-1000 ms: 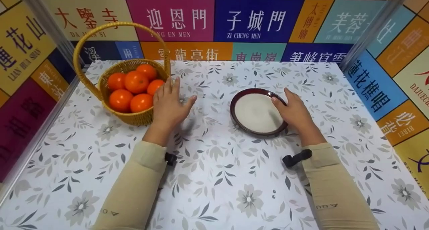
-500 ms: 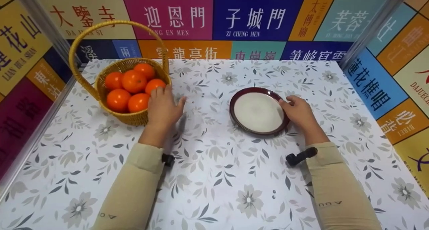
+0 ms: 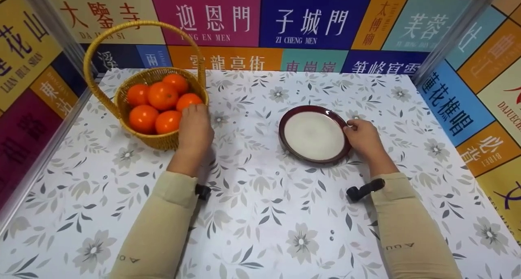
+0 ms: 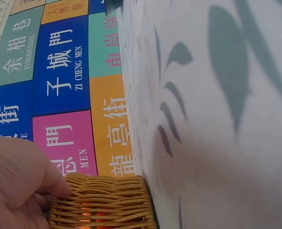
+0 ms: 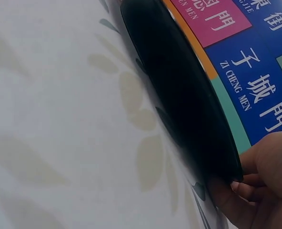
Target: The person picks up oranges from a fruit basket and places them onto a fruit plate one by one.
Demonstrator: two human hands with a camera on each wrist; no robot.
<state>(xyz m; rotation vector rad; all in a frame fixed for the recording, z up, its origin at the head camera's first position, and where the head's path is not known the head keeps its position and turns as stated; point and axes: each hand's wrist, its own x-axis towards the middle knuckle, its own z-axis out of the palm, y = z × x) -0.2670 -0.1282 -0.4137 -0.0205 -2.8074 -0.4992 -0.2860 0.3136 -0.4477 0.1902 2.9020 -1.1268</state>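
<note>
A yellow-brown wicker basket (image 3: 160, 142) with a tall arched handle holds several oranges (image 3: 163, 96) at the left of the head view. My left hand (image 3: 196, 128) grips its near right rim; the left wrist view has the thumb (image 4: 60, 186) against the woven wall (image 4: 103, 200), and the other fingers are partly hidden. To the right lies a round plate (image 3: 313, 134) with a cream middle and a dark red-brown rim. My right hand (image 3: 364, 137) pinches that plate's right edge. In the right wrist view the plate's dark side (image 5: 184, 90) runs down into the fingers (image 5: 255, 186).
A white cloth with grey flowers and leaves (image 3: 260, 214) covers the table. Behind it stands a wall of coloured panels (image 3: 209, 16) with Chinese lettering, and similar panels rise at both sides. Each wrist carries a small black camera (image 3: 364, 190).
My left hand has come in to the basket's rim, its thumb folding from spread to gripping. The right hand has drawn slightly outward, its thumb moving from over the plate to the edge.
</note>
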